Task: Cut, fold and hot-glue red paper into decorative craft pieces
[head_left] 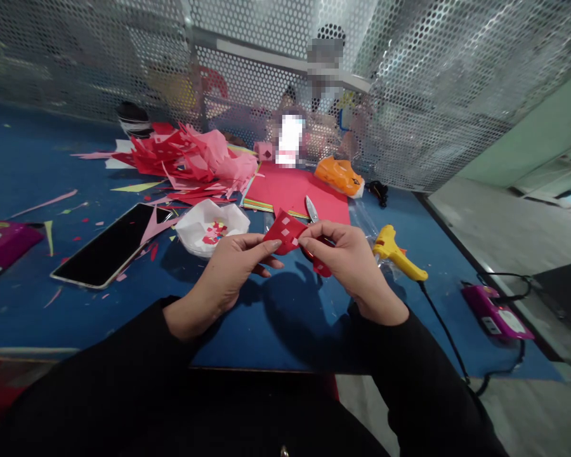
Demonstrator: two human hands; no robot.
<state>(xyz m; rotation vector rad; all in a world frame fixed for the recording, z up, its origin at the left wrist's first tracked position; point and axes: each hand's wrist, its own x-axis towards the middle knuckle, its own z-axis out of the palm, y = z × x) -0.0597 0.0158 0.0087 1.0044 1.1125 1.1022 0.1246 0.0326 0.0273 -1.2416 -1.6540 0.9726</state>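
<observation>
Between my two hands is a small piece of red paper with diamond-shaped cut-outs or patches on it. My left hand pinches its lower left edge between thumb and fingers. At its right edge, the thumb and forefinger of my right hand close on the same paper. Scissors show their blades just beyond it; their red handles lie partly hidden under my right hand. To the left of the paper, a white-lined bowl holds small red, pink and yellow scraps.
Behind my hands lies a stack of red sheets, with an orange packet beside it. Cut paper is heaped back left, near a phone. A yellow glue gun with a cord lies right, before a purple box.
</observation>
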